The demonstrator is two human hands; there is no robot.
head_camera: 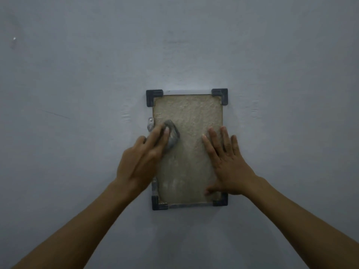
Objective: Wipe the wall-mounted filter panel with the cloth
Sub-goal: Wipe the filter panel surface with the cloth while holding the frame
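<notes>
A beige, rough-textured filter panel [188,113] hangs on the grey wall, framed by dark corner brackets. My left hand [141,160] presses a small grey cloth [172,135] against the panel's upper left area; the cloth shows only past my fingertips. My right hand [227,162] lies flat on the panel's right side, fingers spread and pointing up, thumb near the lower right bracket, holding nothing.
A small metal clip [150,124] is fixed to the wall at the panel's left edge, just above my left fingers. Dark corner brackets [220,96] stick out at each corner. Plain grey wall [77,94] surrounds the panel on all sides.
</notes>
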